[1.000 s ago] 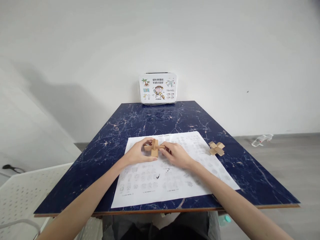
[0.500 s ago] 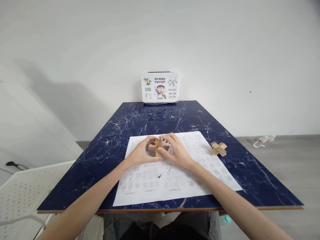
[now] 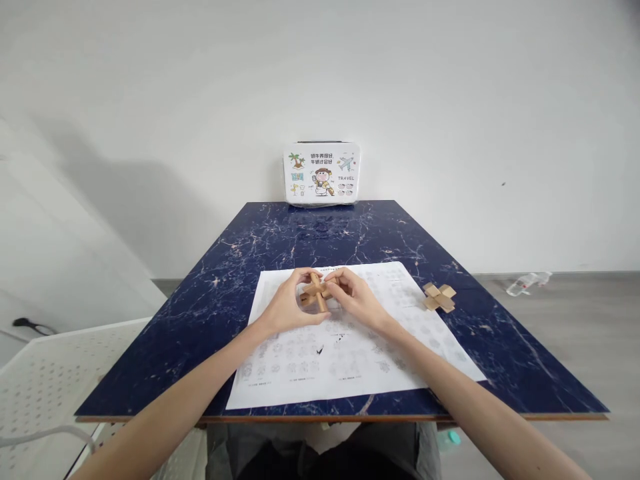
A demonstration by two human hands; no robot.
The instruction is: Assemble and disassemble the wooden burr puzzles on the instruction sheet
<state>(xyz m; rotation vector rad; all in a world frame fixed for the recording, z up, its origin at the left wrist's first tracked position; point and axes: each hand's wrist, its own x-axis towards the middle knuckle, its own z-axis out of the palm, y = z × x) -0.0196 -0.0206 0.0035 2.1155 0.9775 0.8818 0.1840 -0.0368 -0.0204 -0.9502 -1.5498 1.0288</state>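
Observation:
A small wooden cross-shaped puzzle (image 3: 315, 293) is held between both hands just above a white printed sheet (image 3: 345, 360) on the dark blue marble table (image 3: 240, 267). My left hand (image 3: 286, 308) grips its left side with curled fingers. My right hand (image 3: 356, 297) pinches its right side from above. A second wooden puzzle (image 3: 439, 297) lies on the table by the sheet's right edge, apart from both hands.
A white tin with cartoon travel pictures (image 3: 321, 174) stands against the wall at the table's far edge. A white perforated surface (image 3: 45, 393) sits lower left. A plastic bottle (image 3: 527, 282) lies on the floor at right.
Both hands have turned the wooden puzzle and raised it slightly. My right hand shifted from beside the piece to a pinch over its right end.

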